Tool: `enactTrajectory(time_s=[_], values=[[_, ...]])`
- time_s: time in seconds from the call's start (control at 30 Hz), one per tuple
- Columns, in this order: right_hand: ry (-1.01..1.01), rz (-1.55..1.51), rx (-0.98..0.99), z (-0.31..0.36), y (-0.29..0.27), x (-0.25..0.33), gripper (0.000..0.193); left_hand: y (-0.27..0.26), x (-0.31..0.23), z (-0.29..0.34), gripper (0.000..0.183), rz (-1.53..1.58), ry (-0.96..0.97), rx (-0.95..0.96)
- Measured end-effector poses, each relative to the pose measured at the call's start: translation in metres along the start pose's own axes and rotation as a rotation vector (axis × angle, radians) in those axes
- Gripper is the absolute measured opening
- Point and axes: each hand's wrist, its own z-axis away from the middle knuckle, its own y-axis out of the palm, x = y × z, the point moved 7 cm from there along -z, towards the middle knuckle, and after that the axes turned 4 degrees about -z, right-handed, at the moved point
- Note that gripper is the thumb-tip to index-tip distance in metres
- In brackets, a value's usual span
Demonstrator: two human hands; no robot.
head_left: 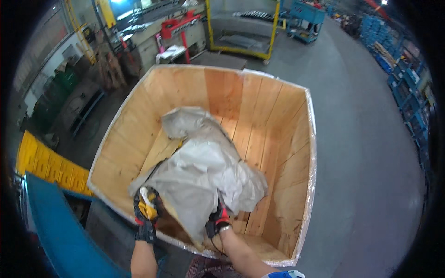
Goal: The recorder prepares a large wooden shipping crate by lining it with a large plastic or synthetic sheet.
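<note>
A large crumpled grey-white plastic sheet (199,157) lies bunched inside a wooden crate (222,92), its near edge drawn up toward me. My left hand (146,211), in a black and red glove, is closed at the sheet's left corner around a bunched yellow and white thing (148,206); its exact kind is unclear. At the sheet's near right side, my right hand (218,221), in a matching glove, is closed on a fold of it. Its fingertips are partly hidden by the plastic.
Blue metal framing (60,227) and a yellow slatted piece (51,167) stand left of the crate. Beyond it are a yellow-framed rack (241,39), a red stand (181,25) and a blue cart (307,16). Blue shelving (408,92) lines the far right, across a grey floor (352,162).
</note>
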Motion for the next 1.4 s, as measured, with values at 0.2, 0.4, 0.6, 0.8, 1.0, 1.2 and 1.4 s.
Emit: enactTrajectory(time_s=[0.2, 0.4, 0.6, 0.8, 1.0, 1.2, 1.4], values=[[0.119, -0.091, -0.387, 0.062, 0.038, 0.130, 0.060, -0.060, 0.004, 0.102, 0.037, 0.487, -0.491, -0.028], [-0.031, -0.307, -0.241, 0.059, 0.013, 0.131, 0.055, -0.040, 0.094, 0.120, 0.022, 0.472, -0.584, -0.178], [0.404, 1.155, 0.533, 0.041, -0.069, -0.001, 0.047, 0.021, -0.015, 0.075, 0.029, -0.546, 0.067, -0.021], [0.621, 0.705, 0.933, 0.028, -0.141, 0.080, 0.053, 0.040, -0.076, 0.085, 0.039, -0.524, 0.089, -0.213], [0.161, 0.724, 0.884, -0.030, -0.244, 0.140, 0.077, 0.023, -0.109, 0.100, 0.038, -0.391, 0.201, -0.353], [0.340, 0.561, 0.956, -0.043, -0.243, 0.160, 0.087, 0.037, -0.153, 0.135, 0.034, -0.422, 0.368, -0.486], [0.705, 0.278, 0.737, -0.064, -0.194, 0.094, 0.073, 0.095, -0.175, 0.130, 0.039, -0.416, 0.334, -0.199]])
